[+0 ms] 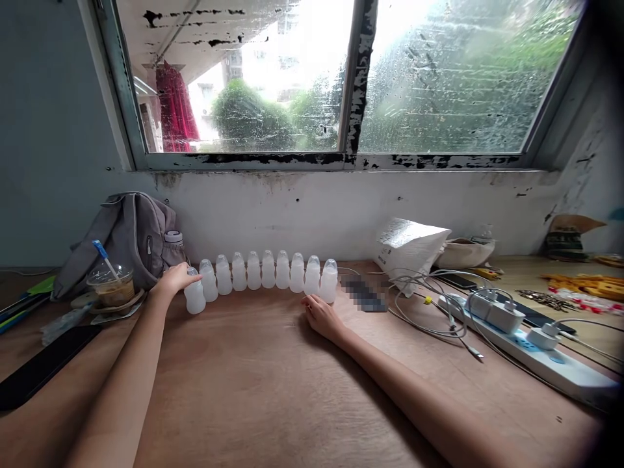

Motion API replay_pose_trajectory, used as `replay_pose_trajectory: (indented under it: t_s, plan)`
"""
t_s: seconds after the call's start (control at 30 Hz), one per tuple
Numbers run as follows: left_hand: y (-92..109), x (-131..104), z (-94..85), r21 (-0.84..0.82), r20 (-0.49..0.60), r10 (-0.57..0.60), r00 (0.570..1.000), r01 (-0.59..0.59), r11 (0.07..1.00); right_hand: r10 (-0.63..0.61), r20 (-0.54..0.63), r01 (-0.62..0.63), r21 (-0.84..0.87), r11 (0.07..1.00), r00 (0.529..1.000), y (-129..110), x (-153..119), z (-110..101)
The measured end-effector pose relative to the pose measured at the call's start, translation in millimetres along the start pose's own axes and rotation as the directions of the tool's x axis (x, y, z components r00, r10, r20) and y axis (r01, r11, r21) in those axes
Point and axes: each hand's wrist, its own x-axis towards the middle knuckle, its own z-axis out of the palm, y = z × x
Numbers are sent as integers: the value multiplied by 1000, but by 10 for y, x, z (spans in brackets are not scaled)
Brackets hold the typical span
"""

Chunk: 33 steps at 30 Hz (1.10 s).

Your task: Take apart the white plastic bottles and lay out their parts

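Observation:
Several frosted white bottles (pixel 268 270) with clear domed caps stand upright in a curved row across the back of the wooden table. At the row's left end, my left hand (pixel 174 281) is closed on the top of the nearest bottle (pixel 195 300), thumb across its cap and the other fingers partly hidden. My right hand (pixel 322 317) rests on the tabletop just in front of the right-end bottles (pixel 328 281). Its fingers are loosely curled in, and nothing shows in them.
A grey backpack (pixel 131 237) and a drink cup (pixel 112 286) with a straw stand at left, behind a black phone-like slab (pixel 46 367). On the right are a white bag (pixel 409 247), looped cables (pixel 419 325) and a power strip (pixel 565 374). A window (pixel 351 97) spans the wall.

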Motion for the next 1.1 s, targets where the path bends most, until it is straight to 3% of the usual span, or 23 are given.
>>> replay_pose_trajectory:
  t_s: [0.1, 0.2, 0.33, 0.43, 0.53, 0.6, 0.63, 0.67, 0.73, 0.83, 1.1]
  plan:
    - [61, -110, -149, -66, -3, 36, 999, -36, 997, -4, -7, 4, -3, 1000, 1000, 6, 1, 0]
    - [155, -261, -319, -336, -30, 143, 989, -145, 931, -17, -42, 18, 33, 999, 999, -5, 5, -1]
    - [459, -439, -346, -737, -68, 336, 939, -274, 617, -28, -102, 40, 111, 993, 994, -105, 6, -20]
    - [844, -551, -105, -891, -60, 454, 889, -252, 376, -45, -182, 72, 143, 987, 982, -212, 5, -28]
    - [1223, -667, 323, -971, -16, 549, 835, -144, 190, -28, -237, 68, 162, 984, 971, -251, 10, -5]
    - [1395, -736, 633, -990, 1, 565, 825, -79, 116, 35, -252, 11, 181, 983, 967, -228, 15, 23]
    - [1450, -763, 776, -994, 12, 528, 849, -46, 97, 65, -251, -17, 190, 982, 966, -210, 17, 34]
    - [1484, -783, 904, -995, 27, 469, 883, -24, 102, 83, -238, -36, 196, 980, 968, -195, 19, 42]
    - [1507, -804, 1100, -992, 29, 418, 908, -25, 124, 76, -185, -38, 201, 979, 980, -182, 17, 41]
    - [1492, -806, 1246, -980, 0, 371, 928, -73, 183, 58, -125, -32, 201, 979, 990, -207, 4, 3]
    - [1460, -754, 1211, -893, -88, 306, 948, -211, 398, 72, -119, -43, 228, 973, 990, -266, -18, -53]
